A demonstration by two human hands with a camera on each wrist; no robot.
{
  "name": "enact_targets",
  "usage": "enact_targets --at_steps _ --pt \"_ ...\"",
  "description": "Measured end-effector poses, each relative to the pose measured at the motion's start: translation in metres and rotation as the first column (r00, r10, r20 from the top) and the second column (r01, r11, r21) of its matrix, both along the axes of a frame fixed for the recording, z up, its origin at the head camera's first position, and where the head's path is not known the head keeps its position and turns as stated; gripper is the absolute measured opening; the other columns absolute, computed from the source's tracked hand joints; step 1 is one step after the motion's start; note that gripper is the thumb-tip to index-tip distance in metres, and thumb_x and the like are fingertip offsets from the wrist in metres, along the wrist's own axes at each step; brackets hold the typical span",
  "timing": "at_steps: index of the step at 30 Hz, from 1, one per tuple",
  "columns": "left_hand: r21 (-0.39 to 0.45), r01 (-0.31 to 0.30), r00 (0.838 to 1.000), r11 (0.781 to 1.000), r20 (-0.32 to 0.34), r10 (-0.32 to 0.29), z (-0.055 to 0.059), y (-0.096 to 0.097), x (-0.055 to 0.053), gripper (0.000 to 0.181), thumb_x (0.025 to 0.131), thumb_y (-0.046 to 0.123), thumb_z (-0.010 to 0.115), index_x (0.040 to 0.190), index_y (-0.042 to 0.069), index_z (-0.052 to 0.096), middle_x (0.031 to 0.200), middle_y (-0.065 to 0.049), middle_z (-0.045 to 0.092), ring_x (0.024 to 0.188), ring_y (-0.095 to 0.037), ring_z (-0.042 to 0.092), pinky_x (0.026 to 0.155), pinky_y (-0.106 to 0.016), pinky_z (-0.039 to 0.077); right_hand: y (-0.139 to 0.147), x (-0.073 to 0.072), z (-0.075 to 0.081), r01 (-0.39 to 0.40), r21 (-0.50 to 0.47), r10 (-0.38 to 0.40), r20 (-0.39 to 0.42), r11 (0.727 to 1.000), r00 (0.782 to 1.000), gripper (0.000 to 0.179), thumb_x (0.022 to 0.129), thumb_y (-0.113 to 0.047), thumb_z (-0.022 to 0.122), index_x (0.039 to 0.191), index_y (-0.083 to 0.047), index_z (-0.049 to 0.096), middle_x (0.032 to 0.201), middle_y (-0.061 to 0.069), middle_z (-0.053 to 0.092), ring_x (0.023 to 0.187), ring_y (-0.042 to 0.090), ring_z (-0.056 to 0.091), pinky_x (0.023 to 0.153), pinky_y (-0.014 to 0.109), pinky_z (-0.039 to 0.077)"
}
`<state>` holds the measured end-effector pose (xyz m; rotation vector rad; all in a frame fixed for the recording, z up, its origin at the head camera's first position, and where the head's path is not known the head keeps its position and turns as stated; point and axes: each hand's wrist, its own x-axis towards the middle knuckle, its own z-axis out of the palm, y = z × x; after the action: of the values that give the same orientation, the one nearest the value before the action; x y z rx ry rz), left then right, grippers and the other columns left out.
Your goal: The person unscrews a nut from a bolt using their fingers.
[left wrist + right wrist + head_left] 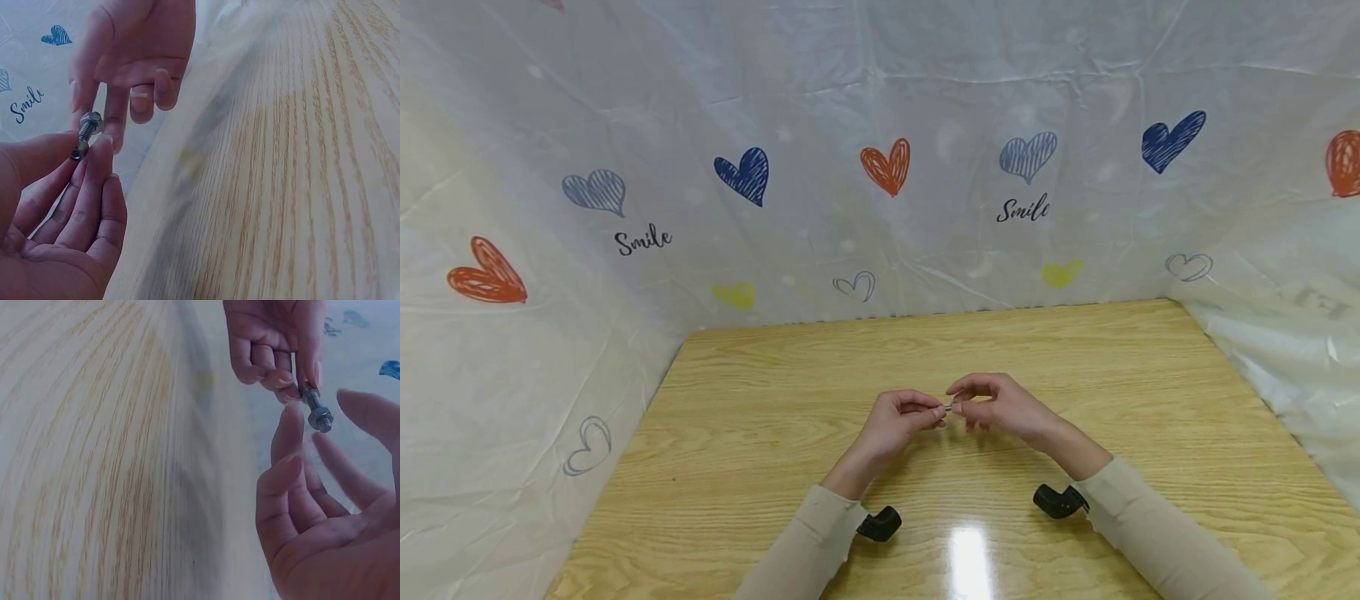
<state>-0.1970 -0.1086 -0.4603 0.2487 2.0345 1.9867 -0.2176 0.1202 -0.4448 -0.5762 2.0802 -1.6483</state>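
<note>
A small silver bolt (85, 132) with a socket in its head is pinched at the head end between the thumb and fingers of my left hand (901, 423). Partway along its thread sits a hex nut (320, 417), with a short threaded tip sticking out past it. My right hand (1003, 410) is around the nut end, thumb and fingers spread loosely and bent. In the right wrist view, gaps show between the nut and the right thumb and fingertips. Both hands are held above the wooden table (760, 400).
A white sheet (805, 100) printed with hearts and "Smile" hangs behind the table and along its sides. Black wrist-mounted pieces, one at the left sleeve (880, 524) and one at the right sleeve (1058, 502), jut inward over the tabletop.
</note>
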Motion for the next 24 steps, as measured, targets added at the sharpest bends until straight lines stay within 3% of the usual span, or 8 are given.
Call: enact_targets --at_steps 3,9,12,24 --pt "-0.006 0.001 1.000 1.000 -0.005 -0.001 -0.0004 -0.0002 -0.0004 0.018 0.099 0.003 0.067 0.113 -0.008 0.071 0.112 -0.025 0.071 0.094 -0.024 0.074 0.096 -0.050 0.058 -0.0010 -0.0014 -0.0023 0.019 0.023 -0.019 0.020 1.000 1.000 0.042 0.104 -0.027 0.063 0.133 0.004 0.062 0.111 0.022 0.069 0.084 0.040 0.068 0.062 0.035 0.055" --pt "-0.018 0.003 1.000 1.000 -0.014 -0.003 -0.0010 -0.0002 -0.0003 0.018 0.099 0.004 0.068 0.112 -0.008 0.071 0.111 -0.025 0.072 0.094 -0.024 0.074 0.095 -0.049 0.058 -0.0024 -0.0028 -0.0062 0.014 0.024 -0.014 0.024 1.000 1.000 0.036 0.106 -0.028 0.060 0.112 0.005 0.072 0.095 0.023 0.072 0.069 0.025 0.067 0.055 0.027 0.049" --pt "-0.019 0.003 1.000 1.000 -0.017 -0.003 -0.0005 0.0000 0.0000 0.018 0.099 0.004 0.068 0.111 -0.008 0.071 0.108 -0.021 0.073 0.093 -0.023 0.074 0.094 -0.047 0.059 -0.0024 -0.0025 -0.0056 0.004 0.006 -0.004 0.024 1.000 1.000 0.033 0.106 -0.025 0.061 0.109 0.005 0.074 0.093 0.023 0.072 0.067 0.021 0.066 0.054 0.026 0.047" --pt "-0.015 -0.004 1.000 1.000 -0.010 0.004 -0.0008 0.0001 -0.0003 0.017 0.098 0.004 0.068 0.111 -0.008 0.071 0.103 -0.014 0.075 0.093 -0.023 0.074 0.094 -0.048 0.059 -0.0013 -0.0003 -0.0005 -0.010 -0.018 0.010 0.006 1.000 1.000 0.023 0.103 -0.015 0.064 0.117 0.002 0.068 0.106 0.029 0.068 0.081 0.038 0.068 0.060 0.032 0.053"
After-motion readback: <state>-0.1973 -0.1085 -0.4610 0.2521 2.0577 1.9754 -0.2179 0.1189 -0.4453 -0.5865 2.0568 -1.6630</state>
